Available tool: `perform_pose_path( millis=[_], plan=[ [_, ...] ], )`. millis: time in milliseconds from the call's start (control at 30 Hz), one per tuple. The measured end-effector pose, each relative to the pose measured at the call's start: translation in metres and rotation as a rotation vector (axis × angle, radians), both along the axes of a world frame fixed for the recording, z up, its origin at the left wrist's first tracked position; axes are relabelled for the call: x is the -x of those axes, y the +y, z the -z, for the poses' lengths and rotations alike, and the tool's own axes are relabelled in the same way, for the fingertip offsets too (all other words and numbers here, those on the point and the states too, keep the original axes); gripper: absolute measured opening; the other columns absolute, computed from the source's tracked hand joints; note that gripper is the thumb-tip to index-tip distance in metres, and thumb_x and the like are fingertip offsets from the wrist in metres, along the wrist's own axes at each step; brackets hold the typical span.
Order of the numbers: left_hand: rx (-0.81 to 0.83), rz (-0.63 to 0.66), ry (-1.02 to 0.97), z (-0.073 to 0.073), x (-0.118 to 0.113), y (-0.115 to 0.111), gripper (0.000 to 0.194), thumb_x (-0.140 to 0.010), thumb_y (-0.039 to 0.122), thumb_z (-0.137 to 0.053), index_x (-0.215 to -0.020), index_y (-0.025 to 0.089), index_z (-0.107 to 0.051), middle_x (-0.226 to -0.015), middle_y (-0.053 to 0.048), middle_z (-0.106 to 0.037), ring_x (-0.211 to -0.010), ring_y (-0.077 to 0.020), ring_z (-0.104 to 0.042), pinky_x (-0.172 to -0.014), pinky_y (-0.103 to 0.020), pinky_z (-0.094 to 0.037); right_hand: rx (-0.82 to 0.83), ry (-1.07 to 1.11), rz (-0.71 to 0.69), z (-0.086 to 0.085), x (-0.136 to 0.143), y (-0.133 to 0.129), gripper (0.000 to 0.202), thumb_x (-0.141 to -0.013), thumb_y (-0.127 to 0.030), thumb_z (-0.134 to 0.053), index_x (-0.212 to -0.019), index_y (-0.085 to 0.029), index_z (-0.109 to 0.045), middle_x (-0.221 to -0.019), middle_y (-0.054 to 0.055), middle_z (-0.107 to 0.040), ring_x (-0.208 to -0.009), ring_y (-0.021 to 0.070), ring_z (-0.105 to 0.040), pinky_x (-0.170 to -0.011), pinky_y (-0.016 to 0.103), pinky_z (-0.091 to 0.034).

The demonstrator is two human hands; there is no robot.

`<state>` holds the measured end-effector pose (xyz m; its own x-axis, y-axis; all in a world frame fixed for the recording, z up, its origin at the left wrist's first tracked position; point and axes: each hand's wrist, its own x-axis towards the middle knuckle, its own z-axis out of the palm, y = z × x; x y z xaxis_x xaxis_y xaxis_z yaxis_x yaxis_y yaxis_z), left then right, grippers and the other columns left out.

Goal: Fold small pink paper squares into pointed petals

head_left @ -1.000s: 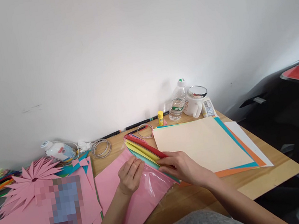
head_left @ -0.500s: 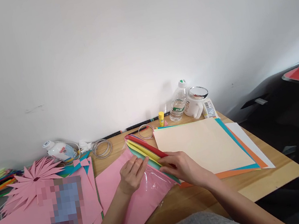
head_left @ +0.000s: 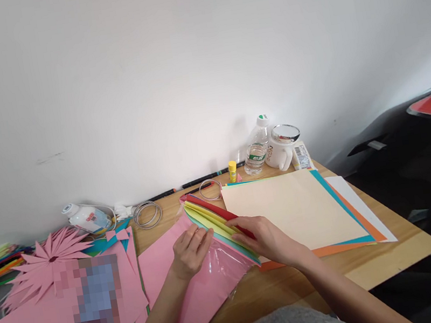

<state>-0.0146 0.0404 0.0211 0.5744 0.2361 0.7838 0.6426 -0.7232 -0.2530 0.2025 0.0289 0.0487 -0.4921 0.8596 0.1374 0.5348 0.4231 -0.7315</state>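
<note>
A pack of coloured paper in a clear plastic sleeve [head_left: 226, 266] lies slanted before me, its pink face [head_left: 196, 301] toward my body. Along its upper edge the sheets fan apart: teal, pale yellow, and a red sheet [head_left: 217, 211] on the far side. My left hand [head_left: 190, 252] is closed at the near side of this edge, thumb and fingers pinching it. At the right part of the opening, my right hand [head_left: 266, 236] grips the red and yellow sheets, with its fingertips partly hidden among them.
A stack of large sheets, cream on top [head_left: 293, 212], lies to the right. Behind stand a glue stick [head_left: 232, 171], a water bottle [head_left: 256, 147] and a white mug [head_left: 279, 151]. Left are a pink paper fan flower [head_left: 53, 258], a white bottle [head_left: 87, 217] and coiled wire [head_left: 147, 215].
The sheets at the upper edge have spread wider, so more pale yellow shows. My right hand's fingers have shifted slightly over the red sheet. My left hand stays almost still.
</note>
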Motion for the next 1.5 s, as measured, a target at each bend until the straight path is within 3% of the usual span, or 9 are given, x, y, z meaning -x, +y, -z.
perform_pose_path(
  millis=[200,367,567,833,1500],
  plan=[
    [-0.008,-0.003,-0.005,0.000,0.000,0.000,0.014,-0.078,0.005,-0.055,-0.088,0.011,-0.062,-0.070,-0.006,-0.061,-0.076,-0.0178,-0.060,-0.064,-0.029,-0.051,-0.024,0.007,0.022,0.000,0.001,0.001,0.025,-0.090,-0.022,-0.035,-0.099,-0.019,-0.058,-0.083,0.004,-0.065,-0.069,0.0140,-0.059,-0.065,0.024,-0.044],
    [0.002,0.009,-0.018,0.007,0.002,0.002,0.014,-0.078,0.006,-0.055,-0.090,0.012,-0.061,-0.073,-0.006,-0.063,-0.078,-0.0178,-0.061,-0.065,-0.029,-0.052,-0.047,-0.063,-0.014,0.002,-0.001,0.002,0.025,-0.087,-0.033,-0.045,-0.083,-0.017,-0.064,-0.074,0.004,-0.062,-0.062,0.0127,-0.055,-0.059,0.022,-0.040],
    [-0.015,0.042,-0.061,0.009,0.001,0.003,0.010,-0.075,0.004,-0.059,-0.082,0.011,-0.060,-0.071,-0.006,-0.065,-0.079,-0.0187,-0.062,-0.063,-0.028,-0.053,-0.077,-0.086,0.033,0.008,0.001,0.005,0.037,-0.089,-0.027,-0.038,-0.058,-0.017,-0.056,-0.053,0.000,-0.051,-0.049,0.0101,-0.044,-0.052,0.021,-0.034],
    [-0.011,0.042,-0.069,0.008,-0.003,0.005,0.010,-0.076,0.005,-0.057,-0.083,0.012,-0.060,-0.069,-0.005,-0.065,-0.080,-0.0189,-0.063,-0.064,-0.028,-0.054,-0.046,-0.016,0.025,0.005,0.002,0.002,0.033,-0.087,-0.033,-0.043,-0.067,-0.017,-0.063,-0.062,0.003,-0.060,-0.054,0.0115,-0.051,-0.054,0.022,-0.037],
    [0.011,0.086,-0.082,0.009,-0.002,0.004,0.011,-0.075,0.004,-0.057,-0.085,0.009,-0.060,-0.072,-0.008,-0.064,-0.082,-0.0196,-0.061,-0.065,-0.030,-0.054,-0.044,-0.024,0.013,0.005,0.002,0.001,0.028,-0.084,-0.033,-0.048,-0.067,-0.017,-0.064,-0.061,0.002,-0.059,-0.054,0.0110,-0.049,-0.055,0.021,-0.037]
  ],
)
